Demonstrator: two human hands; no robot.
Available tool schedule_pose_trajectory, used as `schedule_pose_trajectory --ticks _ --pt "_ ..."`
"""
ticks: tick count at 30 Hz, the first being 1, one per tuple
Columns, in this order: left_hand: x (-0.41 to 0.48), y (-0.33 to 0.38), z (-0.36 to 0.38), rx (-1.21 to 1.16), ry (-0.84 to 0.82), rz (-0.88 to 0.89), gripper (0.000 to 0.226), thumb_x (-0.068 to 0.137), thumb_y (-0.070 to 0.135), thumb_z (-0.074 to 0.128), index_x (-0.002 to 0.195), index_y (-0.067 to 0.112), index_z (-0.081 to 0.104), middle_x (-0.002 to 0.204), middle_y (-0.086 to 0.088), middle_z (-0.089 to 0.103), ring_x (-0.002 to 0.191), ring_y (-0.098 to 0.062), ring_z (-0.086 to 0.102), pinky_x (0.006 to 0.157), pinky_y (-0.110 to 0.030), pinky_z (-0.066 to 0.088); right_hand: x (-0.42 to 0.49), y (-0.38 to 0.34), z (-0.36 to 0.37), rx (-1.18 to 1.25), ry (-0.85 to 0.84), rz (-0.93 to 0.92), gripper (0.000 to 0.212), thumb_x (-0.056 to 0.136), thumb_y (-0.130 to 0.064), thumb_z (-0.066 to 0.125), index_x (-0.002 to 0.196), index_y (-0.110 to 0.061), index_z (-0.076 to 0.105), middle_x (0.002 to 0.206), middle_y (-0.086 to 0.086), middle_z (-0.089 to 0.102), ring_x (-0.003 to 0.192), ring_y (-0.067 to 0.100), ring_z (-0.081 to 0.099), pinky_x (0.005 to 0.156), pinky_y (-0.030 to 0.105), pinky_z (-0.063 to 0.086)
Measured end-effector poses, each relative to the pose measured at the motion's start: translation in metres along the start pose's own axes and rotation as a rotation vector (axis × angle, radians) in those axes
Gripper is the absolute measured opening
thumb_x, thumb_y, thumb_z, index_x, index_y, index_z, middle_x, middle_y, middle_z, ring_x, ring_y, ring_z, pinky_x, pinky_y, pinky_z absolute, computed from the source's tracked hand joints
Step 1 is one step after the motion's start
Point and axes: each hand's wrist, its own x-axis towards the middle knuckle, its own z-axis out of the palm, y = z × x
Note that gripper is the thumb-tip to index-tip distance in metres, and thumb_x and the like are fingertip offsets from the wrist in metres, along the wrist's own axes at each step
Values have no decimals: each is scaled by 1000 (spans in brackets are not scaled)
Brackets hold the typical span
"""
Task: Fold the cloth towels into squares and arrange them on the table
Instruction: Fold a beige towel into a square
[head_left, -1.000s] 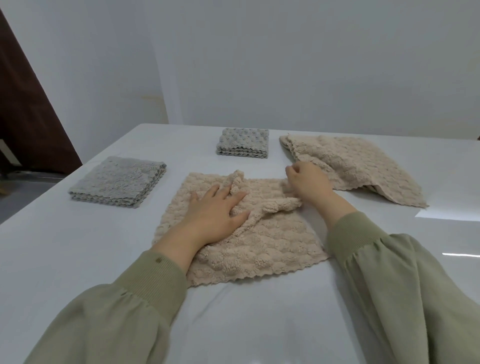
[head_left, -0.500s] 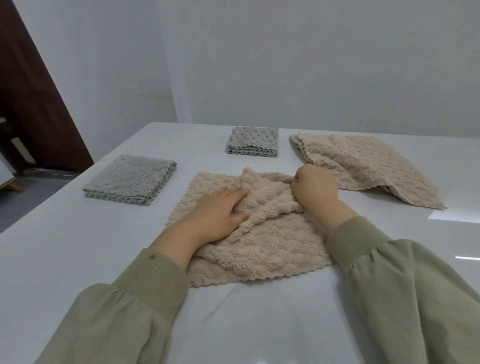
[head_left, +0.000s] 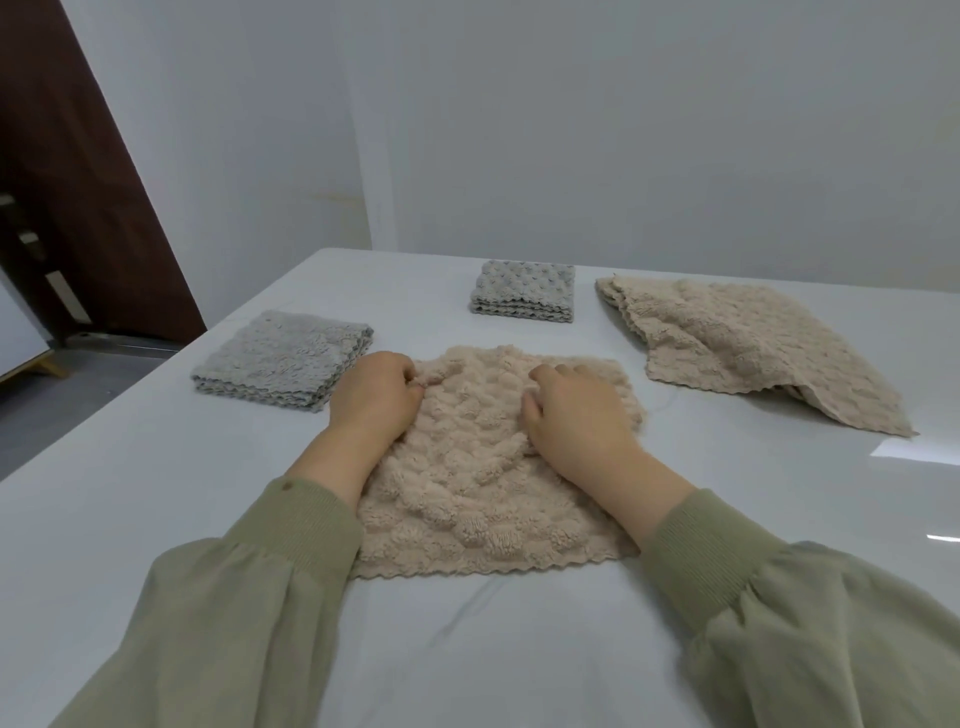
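1. Looking down, I see my green sleeves (head_left: 249, 597) closest to me, at 7 and 5 o'clock on the white table (head_left: 493, 649).
2. Next comes the beige towel (head_left: 483, 509). It lies spread out on the table right in front of me. Its wavy edge is nearest me. It is bumpy and a bit wrinkled.
3. My left hand (head_left: 374, 402) is on the towel's far left part, at 11 o'clock. Its fingers are curled tight and pinch a little fold of the beige towel.
4. My right hand (head_left: 576, 415) is on the towel's far right part, at 1 o'clock. Its fingers are bent down into the fluff. I cannot tell if they pinch the cloth or only press it.
5. At 10 o'clock, just beside my left hand, sits the big grey square (head_left: 280, 358), a towel folded neat.
6. At 2 o'clock lies the messy beige pile (head_left: 737, 343), loosely folded, apart from my towel.
7. At 12 o'clock, farther back, sits the small grey square (head_left: 524, 291), folded neat too.
8. Farthest away are the white wall (head_left: 623, 130) at 12 o'clock and the brown door (head_left: 78, 208) at 10 o'clock.
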Motion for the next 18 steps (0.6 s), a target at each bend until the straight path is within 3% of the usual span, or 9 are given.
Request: schedule_pose_trajectory --ticks 3,6,10,12,15,18 --pt "-2 -5 -2 -48 139 -55 17 88 8 53 98 9 67 105 -10 63 91 -28 57 69 -29 39 3 1 -2 -1 63 15 32 95 -26 38 112 -9 60 105 9 64 100 29 54 83 39 41" --pt "-5 -5 -7 46 167 10 27 90 11 48 113 9 62 124 -13 53 106 -33 52 80 -35 41 4 5 0 -29 22 49 33 94 -25 37 111 -9 60 106 9 64 103 29 53 85 39 40" --pt "-20 16 -11 249 -62 182 47 96 36 41 138 16 40 143 -8 39 130 -31 33 101 -44 36 5 12 4 -8 5 60 33 94 -26 37 107 -8 60 105 10 64 101 29 53 84 38 40" --pt "-27 23 -6 226 -183 212 54 97 46 35 143 18 32 150 -7 32 137 -30 27 108 -47 31 4 13 6 17 -95 43 38 96 -34 34 115 -10 56 120 11 60 111 27 50 94 39 38" --pt "-30 25 2 250 -314 254 64 96 55 28 150 25 14 159 -3 10 145 -28 8 115 -53 16 2 17 7 22 -340 36 58 96 -52 26 143 -18 31 155 5 24 142 22 21 114 49 17" --pt "-32 24 7 251 -420 305 68 93 62 25 150 33 0 159 1 -4 146 -25 -7 116 -54 3 2 28 3 16 -427 64 63 95 -57 22 149 -26 17 159 -4 8 146 19 7 114 55 6"
